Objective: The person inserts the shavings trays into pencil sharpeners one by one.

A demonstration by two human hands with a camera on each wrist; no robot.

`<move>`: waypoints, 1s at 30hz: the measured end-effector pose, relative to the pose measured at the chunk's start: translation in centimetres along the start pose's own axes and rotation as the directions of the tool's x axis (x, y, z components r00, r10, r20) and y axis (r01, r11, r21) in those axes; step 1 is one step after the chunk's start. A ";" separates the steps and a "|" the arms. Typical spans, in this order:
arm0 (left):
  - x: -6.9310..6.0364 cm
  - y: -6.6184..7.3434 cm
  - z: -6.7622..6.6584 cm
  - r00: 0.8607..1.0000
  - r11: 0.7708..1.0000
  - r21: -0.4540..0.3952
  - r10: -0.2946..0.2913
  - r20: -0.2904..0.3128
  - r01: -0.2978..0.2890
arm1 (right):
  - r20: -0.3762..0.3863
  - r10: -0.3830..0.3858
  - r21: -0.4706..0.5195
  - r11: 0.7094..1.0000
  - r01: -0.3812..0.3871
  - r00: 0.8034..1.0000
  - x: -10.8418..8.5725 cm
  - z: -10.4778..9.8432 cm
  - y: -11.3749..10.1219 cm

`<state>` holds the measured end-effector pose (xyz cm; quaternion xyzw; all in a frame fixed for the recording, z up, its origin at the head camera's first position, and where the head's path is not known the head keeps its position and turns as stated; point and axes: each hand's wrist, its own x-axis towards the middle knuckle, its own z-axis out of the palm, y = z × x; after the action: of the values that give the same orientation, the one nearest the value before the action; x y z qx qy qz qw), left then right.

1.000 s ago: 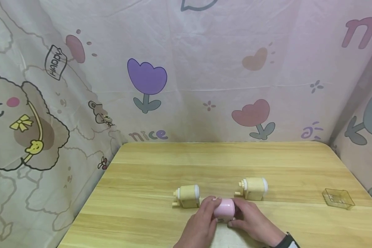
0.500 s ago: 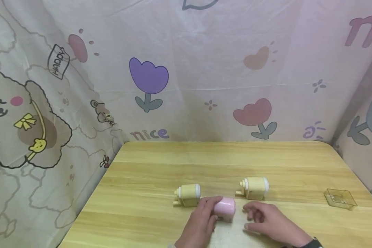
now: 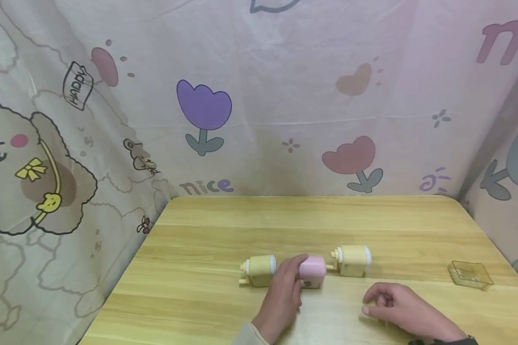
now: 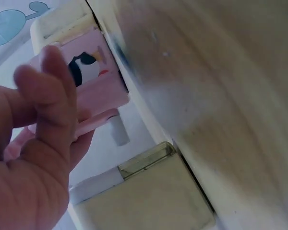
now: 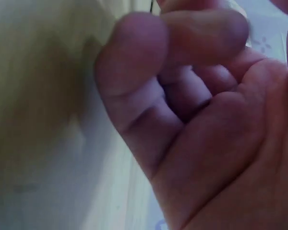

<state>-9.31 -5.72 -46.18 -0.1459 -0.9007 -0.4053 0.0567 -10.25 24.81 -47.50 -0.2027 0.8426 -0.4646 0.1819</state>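
Note:
A pink pencil sharpener (image 3: 312, 271) with a printed picture on its side stands between two yellow pencil sharpeners, the left one (image 3: 260, 271) and the right one (image 3: 353, 261). My left hand (image 3: 283, 295) holds the pink sharpener from its left side, fingers over the top and thumb low. In the left wrist view, the pink sharpener's crank (image 4: 97, 122) shows beside the fingers. My right hand (image 3: 399, 306) is apart from the sharpeners, over the table at the right. Its fingers are loosely curled with nothing in them.
A clear yellow plastic drawer (image 3: 470, 275) lies near the table's right edge. Behind the wooden table (image 3: 311, 218) hangs a printed curtain (image 3: 263, 96), which also runs down both sides.
My right hand has let go of the pink sharpener and moved right. My left hand has pushed the pink sharpener forward, between the two yellow ones.

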 end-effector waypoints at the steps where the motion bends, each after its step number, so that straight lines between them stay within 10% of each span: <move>1: 0.0 0.0 -0.1 1.000 1.000 0.007 -0.020 0.015 0.020 | 0.000 -0.001 -0.003 1.000 0.001 1.000 0.0 0.1 0.0; 8: -1.6 0.5 -0.9 0.999 0.991 0.131 -0.017 0.048 0.011 | -0.247 0.008 -0.166 0.985 -0.050 0.969 -0.6 -0.2 -0.5; 13: -2.8 0.7 -1.2 0.993 0.993 0.056 0.111 -0.040 -0.108 | -0.564 -0.011 -0.265 0.950 -0.168 0.826 -1.3 -1.7 -0.2; 19: -3.5 0.3 -1.1 0.972 0.979 -0.003 0.201 -0.125 -0.203 | -0.740 0.128 -0.168 0.916 -0.364 0.661 -3.0 -4.2 0.8; 27: -3.6 0.0 -1.3 0.990 0.993 0.025 0.112 0.081 -0.114 | -0.860 0.331 0.094 0.851 -0.517 0.388 -3.9 -6.3 2.6; 30: -3.5 -0.3 -1.2 0.983 0.989 0.038 0.135 0.128 -0.141 | -0.839 0.413 0.179 0.825 -0.536 0.355 -4.1 -6.5 3.0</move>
<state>-6.10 -7.57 -46.34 -0.2317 -0.8994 -0.3692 0.0313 -10.52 32.92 -46.31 0.2928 0.8682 -0.3749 -0.1413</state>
